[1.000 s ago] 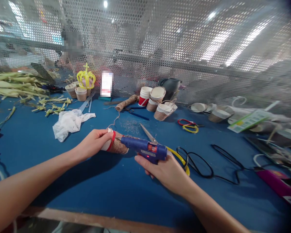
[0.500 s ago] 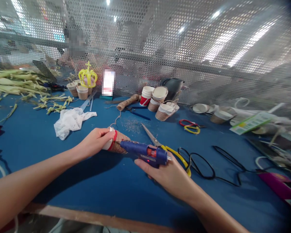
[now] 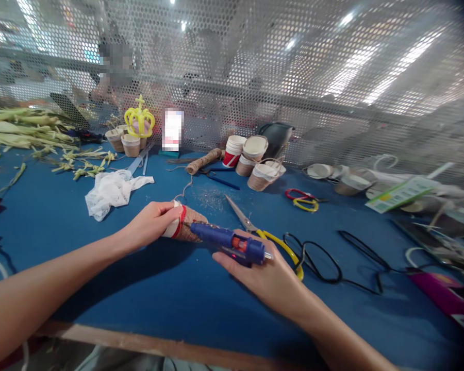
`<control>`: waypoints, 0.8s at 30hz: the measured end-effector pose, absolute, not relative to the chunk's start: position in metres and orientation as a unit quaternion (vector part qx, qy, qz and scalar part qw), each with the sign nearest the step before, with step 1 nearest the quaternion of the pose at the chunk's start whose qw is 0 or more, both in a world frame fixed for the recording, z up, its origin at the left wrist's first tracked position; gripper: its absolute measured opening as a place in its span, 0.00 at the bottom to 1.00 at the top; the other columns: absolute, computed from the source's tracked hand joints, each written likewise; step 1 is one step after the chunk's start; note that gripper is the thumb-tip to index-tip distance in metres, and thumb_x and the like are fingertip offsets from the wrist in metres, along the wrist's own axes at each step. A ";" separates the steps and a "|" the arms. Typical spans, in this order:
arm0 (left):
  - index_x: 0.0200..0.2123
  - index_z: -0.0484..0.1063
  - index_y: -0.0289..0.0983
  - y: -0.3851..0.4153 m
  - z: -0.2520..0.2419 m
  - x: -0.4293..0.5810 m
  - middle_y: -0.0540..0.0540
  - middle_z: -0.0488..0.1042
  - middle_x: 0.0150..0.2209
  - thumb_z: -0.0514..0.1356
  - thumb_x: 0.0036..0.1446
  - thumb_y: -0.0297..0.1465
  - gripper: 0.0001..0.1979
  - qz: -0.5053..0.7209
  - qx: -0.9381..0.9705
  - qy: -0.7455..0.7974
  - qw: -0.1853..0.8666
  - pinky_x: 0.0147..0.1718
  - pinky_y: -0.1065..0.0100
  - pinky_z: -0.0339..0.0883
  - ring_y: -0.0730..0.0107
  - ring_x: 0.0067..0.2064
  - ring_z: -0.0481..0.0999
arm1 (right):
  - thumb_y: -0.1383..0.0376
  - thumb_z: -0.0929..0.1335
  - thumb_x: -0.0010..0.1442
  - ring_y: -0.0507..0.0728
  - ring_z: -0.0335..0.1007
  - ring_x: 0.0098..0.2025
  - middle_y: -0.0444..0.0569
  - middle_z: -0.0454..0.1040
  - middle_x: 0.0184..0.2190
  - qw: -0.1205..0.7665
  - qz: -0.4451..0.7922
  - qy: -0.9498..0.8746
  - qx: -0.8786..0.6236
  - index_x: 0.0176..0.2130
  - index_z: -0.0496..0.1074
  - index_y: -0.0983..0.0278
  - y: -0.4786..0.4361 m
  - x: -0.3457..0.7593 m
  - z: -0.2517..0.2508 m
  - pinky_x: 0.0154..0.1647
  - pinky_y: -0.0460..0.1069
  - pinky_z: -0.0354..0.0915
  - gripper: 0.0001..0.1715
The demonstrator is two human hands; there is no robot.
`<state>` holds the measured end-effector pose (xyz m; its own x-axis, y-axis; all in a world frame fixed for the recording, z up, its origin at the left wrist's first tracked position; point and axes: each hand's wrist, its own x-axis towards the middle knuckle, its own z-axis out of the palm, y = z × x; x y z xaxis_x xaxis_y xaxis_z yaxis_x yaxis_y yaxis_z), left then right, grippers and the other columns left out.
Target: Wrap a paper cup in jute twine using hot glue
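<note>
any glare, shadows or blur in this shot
In the head view, bright light streaks show through the perforated panel; also in the head view, a dark shadow lies on the blue table near the left hand; toward the head view's right edge, things look smeared and the top corner darkens.

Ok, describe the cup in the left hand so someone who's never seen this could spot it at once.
Find the big blue tabletop, then the left hand left of its middle. In that hand is a twine-wrapped cup tipped on its side, with a blue glue gun pointed at it. Unlike the wrapped cups standing farther back, it shows a red band.
</note>
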<state>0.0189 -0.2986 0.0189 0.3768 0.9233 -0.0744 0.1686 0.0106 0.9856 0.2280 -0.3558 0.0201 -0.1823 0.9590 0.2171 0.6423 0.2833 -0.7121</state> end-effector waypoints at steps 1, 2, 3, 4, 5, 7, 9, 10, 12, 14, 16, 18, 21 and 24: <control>0.37 0.76 0.33 -0.299 0.019 0.019 0.45 0.79 0.33 0.53 0.54 0.40 0.19 0.339 0.613 0.449 0.554 0.32 0.69 0.66 0.63 0.34 0.75 | 0.56 0.70 0.49 0.53 0.65 0.23 0.43 0.72 0.22 0.326 0.234 -0.735 -0.547 0.29 0.71 0.60 -0.357 0.228 0.020 0.22 0.47 0.61 0.10; 0.36 0.76 0.33 -0.299 0.019 0.019 0.46 0.79 0.33 0.53 0.54 0.40 0.19 0.339 0.613 0.453 0.552 0.32 0.69 0.66 0.64 0.33 0.75 | 0.56 0.70 0.49 0.53 0.66 0.23 0.43 0.72 0.23 0.321 0.228 -0.740 -0.546 0.29 0.71 0.60 -0.358 0.229 0.020 0.22 0.47 0.61 0.10; 0.35 0.76 0.33 -0.299 0.019 0.018 0.46 0.78 0.32 0.53 0.54 0.41 0.19 0.338 0.614 0.455 0.549 0.31 0.70 0.65 0.65 0.32 0.74 | 0.56 0.70 0.49 0.53 0.66 0.23 0.43 0.72 0.23 0.315 0.222 -0.744 -0.546 0.28 0.71 0.60 -0.358 0.229 0.020 0.22 0.47 0.62 0.10; 0.35 0.76 0.32 -0.299 0.018 0.018 0.46 0.78 0.32 0.53 0.54 0.41 0.19 0.338 0.616 0.456 0.546 0.31 0.70 0.65 0.66 0.31 0.74 | 0.56 0.69 0.49 0.53 0.66 0.23 0.43 0.72 0.23 0.311 0.214 -0.748 -0.546 0.28 0.71 0.60 -0.359 0.229 0.021 0.22 0.47 0.62 0.11; 0.34 0.76 0.32 -0.299 0.018 0.018 0.46 0.78 0.31 0.52 0.54 0.41 0.19 0.338 0.619 0.455 0.543 0.30 0.70 0.64 0.67 0.31 0.73 | 0.55 0.69 0.49 0.53 0.66 0.23 0.43 0.72 0.23 0.308 0.206 -0.750 -0.547 0.28 0.71 0.60 -0.359 0.229 0.021 0.22 0.47 0.62 0.11; 0.34 0.75 0.32 -0.299 0.018 0.017 0.46 0.78 0.31 0.52 0.54 0.42 0.20 0.333 0.624 0.456 0.540 0.30 0.70 0.64 0.67 0.31 0.73 | 0.55 0.69 0.49 0.53 0.66 0.23 0.43 0.72 0.23 0.301 0.198 -0.754 -0.550 0.29 0.71 0.60 -0.359 0.229 0.022 0.23 0.47 0.62 0.11; 0.35 0.75 0.32 -0.298 0.017 0.018 0.46 0.78 0.32 0.52 0.55 0.42 0.20 0.326 0.628 0.456 0.540 0.32 0.70 0.65 0.66 0.32 0.74 | 0.55 0.69 0.50 0.53 0.67 0.23 0.43 0.73 0.23 0.299 0.199 -0.754 -0.550 0.30 0.71 0.61 -0.357 0.229 0.022 0.24 0.46 0.63 0.12; 0.36 0.75 0.32 -0.298 0.017 0.018 0.46 0.78 0.34 0.52 0.55 0.42 0.20 0.321 0.630 0.453 0.543 0.33 0.69 0.65 0.64 0.34 0.74 | 0.56 0.69 0.50 0.52 0.67 0.23 0.43 0.73 0.23 0.300 0.201 -0.754 -0.549 0.30 0.71 0.62 -0.357 0.229 0.022 0.24 0.46 0.63 0.12; 0.38 0.75 0.32 -0.298 0.018 0.018 0.44 0.78 0.37 0.51 0.55 0.41 0.21 0.314 0.637 0.442 0.549 0.37 0.67 0.66 0.62 0.37 0.75 | 0.56 0.68 0.51 0.52 0.67 0.24 0.43 0.74 0.24 0.302 0.203 -0.753 -0.548 0.31 0.71 0.63 -0.356 0.229 0.023 0.24 0.45 0.63 0.12; 0.41 0.74 0.31 -0.299 0.020 0.018 0.43 0.77 0.40 0.50 0.56 0.41 0.21 0.309 0.644 0.428 0.553 0.40 0.64 0.66 0.59 0.41 0.74 | 0.57 0.68 0.51 0.52 0.67 0.24 0.43 0.73 0.24 0.302 0.203 -0.754 -0.546 0.32 0.71 0.63 -0.355 0.229 0.024 0.24 0.45 0.63 0.12; 0.42 0.74 0.31 -0.299 0.022 0.019 0.43 0.77 0.42 0.50 0.56 0.40 0.22 0.308 0.650 0.419 0.554 0.43 0.63 0.66 0.58 0.43 0.74 | 0.57 0.68 0.52 0.51 0.67 0.24 0.42 0.73 0.23 0.298 0.199 -0.758 -0.545 0.31 0.70 0.64 -0.356 0.229 0.024 0.24 0.45 0.63 0.11; 0.43 0.73 0.31 -0.300 0.023 0.018 0.43 0.76 0.43 0.50 0.56 0.40 0.22 0.307 0.653 0.411 0.557 0.44 0.62 0.65 0.57 0.45 0.74 | 0.57 0.68 0.52 0.51 0.66 0.23 0.42 0.73 0.22 0.295 0.192 -0.762 -0.543 0.30 0.70 0.64 -0.356 0.229 0.024 0.23 0.45 0.63 0.12; 0.44 0.73 0.32 -0.300 0.023 0.018 0.44 0.75 0.45 0.49 0.57 0.40 0.22 0.308 0.661 0.389 0.563 0.46 0.63 0.65 0.57 0.46 0.73 | 0.58 0.68 0.52 0.51 0.66 0.23 0.43 0.73 0.22 0.304 0.181 -0.765 -0.539 0.30 0.70 0.63 -0.356 0.230 0.023 0.23 0.45 0.63 0.11; 0.46 0.72 0.33 -0.300 0.020 0.018 0.44 0.75 0.46 0.48 0.59 0.39 0.22 0.309 0.666 0.369 0.570 0.47 0.64 0.64 0.59 0.47 0.73 | 0.58 0.68 0.52 0.52 0.66 0.24 0.43 0.73 0.23 0.319 0.175 -0.759 -0.540 0.29 0.70 0.63 -0.354 0.231 0.022 0.22 0.45 0.63 0.10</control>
